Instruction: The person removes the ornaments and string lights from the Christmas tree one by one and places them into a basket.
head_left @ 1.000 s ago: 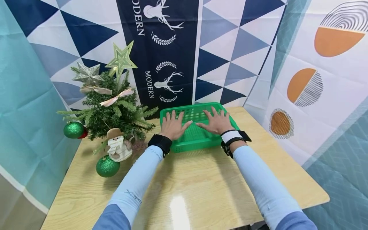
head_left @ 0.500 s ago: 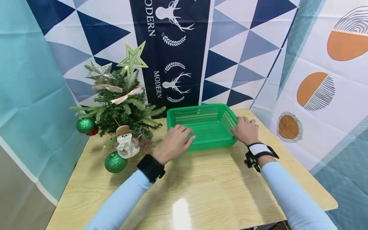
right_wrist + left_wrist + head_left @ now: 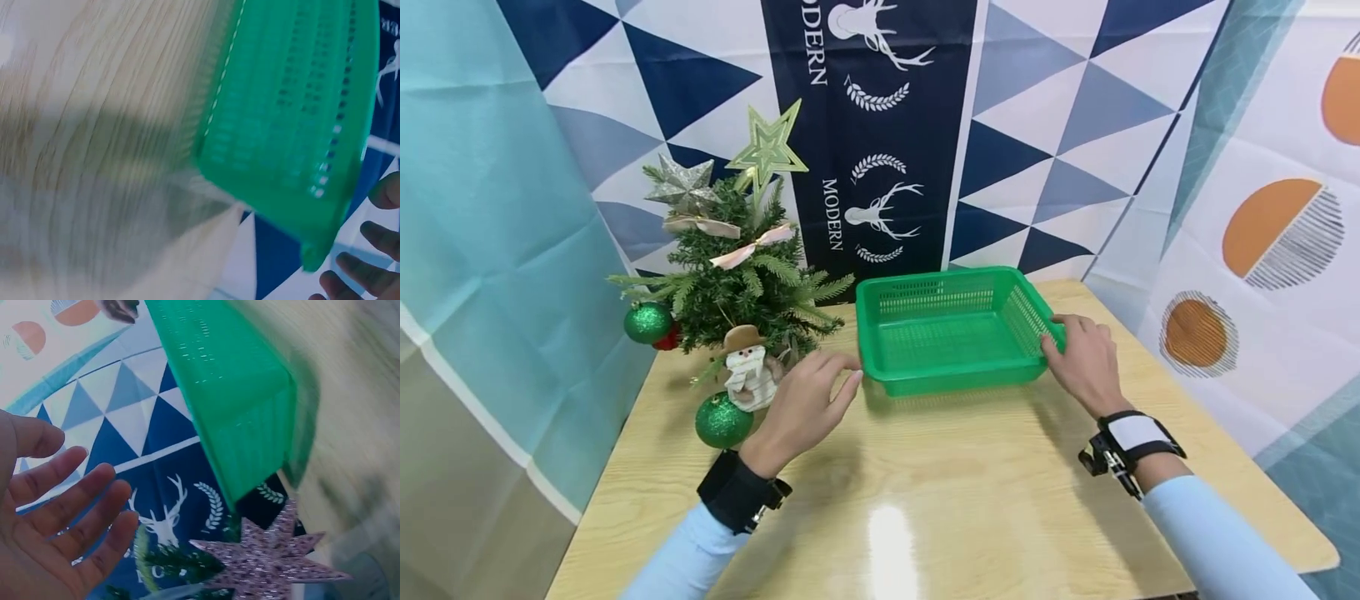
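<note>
A green plastic basket (image 3: pixel 955 383), rectangular with slotted walls, sits on the table. My left hand (image 3: pixel 808 400) is at its front left corner, with the fingertips close to the rim. In the left wrist view that hand's fingers (image 3: pixel 94 512) are loosely extended, with a gap between them and the basket's wall (image 3: pixel 250 419). Beside the basket's right end is my right hand (image 3: pixel 1084 362), thumb and fingers at the rim. The right wrist view has its fingers (image 3: pixel 369 272) spread, just off the basket's end (image 3: pixel 275 137). Neither hand grips anything.
A small Christmas tree (image 3: pixel 737 292) stands left of the basket. It carries a snowman ornament (image 3: pixel 751 375), green baubles (image 3: pixel 724 421) and a gold star (image 3: pixel 767 146). A glittery pink star (image 3: pixel 269 556) hangs low on it. Patterned cloth (image 3: pixel 895 125) hangs behind the wooden table (image 3: pixel 970 492).
Both hands have moved from over the basket outward, the left to its left front corner, the right to its right end. The basket stays in place while the head view shifts left.
</note>
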Demonstrator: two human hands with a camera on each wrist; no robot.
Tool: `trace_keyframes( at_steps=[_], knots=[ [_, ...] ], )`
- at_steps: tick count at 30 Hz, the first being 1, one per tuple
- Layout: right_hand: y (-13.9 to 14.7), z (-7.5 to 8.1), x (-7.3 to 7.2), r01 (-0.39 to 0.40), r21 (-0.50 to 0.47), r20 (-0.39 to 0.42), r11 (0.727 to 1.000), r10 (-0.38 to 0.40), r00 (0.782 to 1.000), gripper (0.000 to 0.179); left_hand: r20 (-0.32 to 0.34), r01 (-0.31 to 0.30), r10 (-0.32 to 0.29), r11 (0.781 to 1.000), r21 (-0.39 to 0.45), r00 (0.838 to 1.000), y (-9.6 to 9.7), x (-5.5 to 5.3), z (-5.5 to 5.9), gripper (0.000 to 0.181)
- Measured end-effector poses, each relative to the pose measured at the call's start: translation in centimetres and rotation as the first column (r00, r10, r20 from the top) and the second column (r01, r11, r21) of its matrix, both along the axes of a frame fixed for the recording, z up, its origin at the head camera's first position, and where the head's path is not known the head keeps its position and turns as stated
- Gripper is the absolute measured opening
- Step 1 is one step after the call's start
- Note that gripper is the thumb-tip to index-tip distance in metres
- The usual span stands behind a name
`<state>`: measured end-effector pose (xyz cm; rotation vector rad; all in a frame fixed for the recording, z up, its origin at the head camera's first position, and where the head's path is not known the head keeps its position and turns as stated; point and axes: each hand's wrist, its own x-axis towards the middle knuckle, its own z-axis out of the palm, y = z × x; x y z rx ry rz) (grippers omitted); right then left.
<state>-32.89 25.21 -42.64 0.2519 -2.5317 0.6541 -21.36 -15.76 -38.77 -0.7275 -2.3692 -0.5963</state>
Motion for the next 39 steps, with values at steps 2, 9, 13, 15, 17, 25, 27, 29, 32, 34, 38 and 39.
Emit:
trace_keyframes(
  at_steps=[2,9,13,15,17,25,27,29,32,34,38,39],
  knots=[
    [-0.5,0.0,0.3,-0.016,0.012,-0.034,1.0,0.016,0.999,0.039,-0.001,-0.005,0.005,1.0,0.018,1.0,-0.4,0.2,-0.4,0.013],
    [0.0,-0.2,0.6,0.058,0.033,-0.07,0.998,-0.056,0.996,0.037,-0.102,0.02,-0.003,0.986,0.168,0.995,-2.6,2.2,0.0,0.01],
    [1.3,-0.8,0.7,0.061,0.004,-0.014,0.998,-0.061,0.998,0.034,-0.167,0.041,0.002,0.968,0.249,0.986,-4.8,3.5,1.2,0.011],
    [1.8,-1.0,0.7,0.053,-0.023,-0.003,0.998,-0.053,0.999,0.033,-0.195,0.034,0.021,0.961,0.274,0.981,-6.1,3.9,1.6,0.014],
    [2.1,-1.1,0.5,0.047,-0.053,0.007,0.997,-0.046,0.999,0.032,-0.217,0.005,0.059,0.958,0.286,0.974,-7.5,4.1,1.9,0.013],
    [3.0,-1.1,0.0,0.063,-0.254,0.202,0.965,-0.011,0.979,0.04,-0.209,-0.179,0.262,0.921,0.345,0.942,-10.8,3.5,2.5,0.015],
    [3.1,-1.1,0.0,0.058,-0.309,0.238,0.949,0.018,0.971,0.041,-0.203,-0.193,0.283,0.907,0.374,0.937,-13.4,0.9,-0.4,0.018],
    [3.2,-1.0,0.0,0.053,-0.349,0.263,0.936,0.044,0.964,0.042,-0.198,-0.222,0.311,0.901,0.371,0.929,-13.8,0.3,-0.7,0.019],
    [3.1,-0.9,0.0,0.044,-0.384,0.28,0.922,0.071,0.957,0.042,-0.17,-0.257,0.335,0.896,0.362,0.927,-14.8,-1.0,-1.2,0.023],
    [3.0,-0.9,0.0,0.049,-0.397,0.291,0.916,0.075,0.954,0.041,-0.144,-0.284,0.349,0.895,0.343,0.926,-14.1,-0.7,0.3,0.023],
    [2.9,-1.0,-0.1,0.058,-0.407,0.292,0.911,0.07,0.954,0.039,0.005,-0.27,0.292,0.877,0.397,0.956,-16.0,-2.9,-0.5,0.027],
    [2.8,-1.0,-0.2,0.058,-0.408,0.29,0.911,0.069,0.955,0.039,0.043,-0.276,0.284,0.871,0.406,0.958,-16.1,-2.9,-0.2,0.028]
  ],
)
